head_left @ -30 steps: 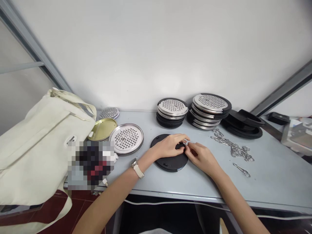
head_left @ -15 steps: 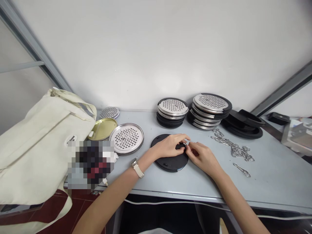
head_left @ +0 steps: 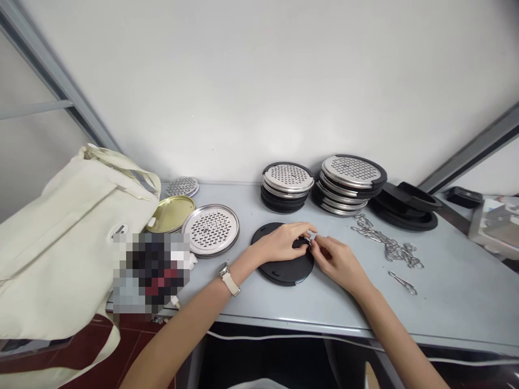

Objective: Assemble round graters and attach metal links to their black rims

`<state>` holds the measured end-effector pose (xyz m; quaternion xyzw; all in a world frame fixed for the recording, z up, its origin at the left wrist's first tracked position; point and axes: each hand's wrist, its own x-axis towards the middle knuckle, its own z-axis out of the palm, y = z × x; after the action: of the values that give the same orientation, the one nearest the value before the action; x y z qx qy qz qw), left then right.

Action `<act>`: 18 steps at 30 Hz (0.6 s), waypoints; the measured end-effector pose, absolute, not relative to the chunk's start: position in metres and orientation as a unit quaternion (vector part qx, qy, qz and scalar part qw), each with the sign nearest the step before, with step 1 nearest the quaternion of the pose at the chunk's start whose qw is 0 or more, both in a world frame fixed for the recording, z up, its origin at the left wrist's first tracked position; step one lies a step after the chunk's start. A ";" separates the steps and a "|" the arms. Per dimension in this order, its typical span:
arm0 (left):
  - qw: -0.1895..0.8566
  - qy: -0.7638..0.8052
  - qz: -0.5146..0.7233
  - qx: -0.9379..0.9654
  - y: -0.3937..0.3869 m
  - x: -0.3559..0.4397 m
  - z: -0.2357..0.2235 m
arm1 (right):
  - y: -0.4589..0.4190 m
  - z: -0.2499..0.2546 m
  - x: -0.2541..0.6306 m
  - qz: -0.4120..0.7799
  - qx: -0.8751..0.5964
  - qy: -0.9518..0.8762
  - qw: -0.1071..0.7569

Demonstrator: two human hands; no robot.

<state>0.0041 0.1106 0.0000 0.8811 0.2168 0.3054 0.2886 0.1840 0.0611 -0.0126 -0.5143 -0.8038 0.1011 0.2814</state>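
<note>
Black disc (head_left: 290, 271) at hands (head_left: 281, 242); oval label (head_left: 118, 233) on cream bag (head_left: 68, 232), lettering illegible.

No lettering can be read with certainty: the pale oval label (head_left: 118, 233) on the cream bag (head_left: 68, 237) bears dark marks too blurred to make out.

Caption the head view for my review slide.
Left hand on a black disc, right hand at its edge; stacked perforated discs behind, loose metal clips to the right.
</note>
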 end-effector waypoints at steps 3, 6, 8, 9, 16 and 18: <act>0.288 0.218 0.304 0.882 0.111 0.004 0.000 | 0.061 -0.013 0.184 0.104 -0.519 -0.800 0.281; 0.285 0.218 0.302 0.883 0.110 0.004 0.001 | 0.061 -0.013 0.184 0.107 -0.522 -0.798 0.282; 0.283 0.218 0.301 0.884 0.110 0.004 0.001 | 0.061 -0.012 0.184 0.107 -0.520 -0.798 0.284; 0.283 0.217 0.301 0.884 0.110 0.004 0.001 | 0.060 -0.012 0.184 0.108 -0.520 -0.798 0.286; 0.277 0.217 0.298 0.887 0.109 0.005 0.001 | 0.060 -0.010 0.186 0.099 -0.525 -0.787 0.310; 0.257 0.228 0.295 0.891 0.107 0.004 0.003 | 0.060 -0.009 0.185 0.088 -0.523 -0.790 0.308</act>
<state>0.0042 0.1072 0.0035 0.8914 0.2282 0.2952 0.2573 0.1849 0.0602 -0.0091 -0.5230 -0.7900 0.0882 0.3076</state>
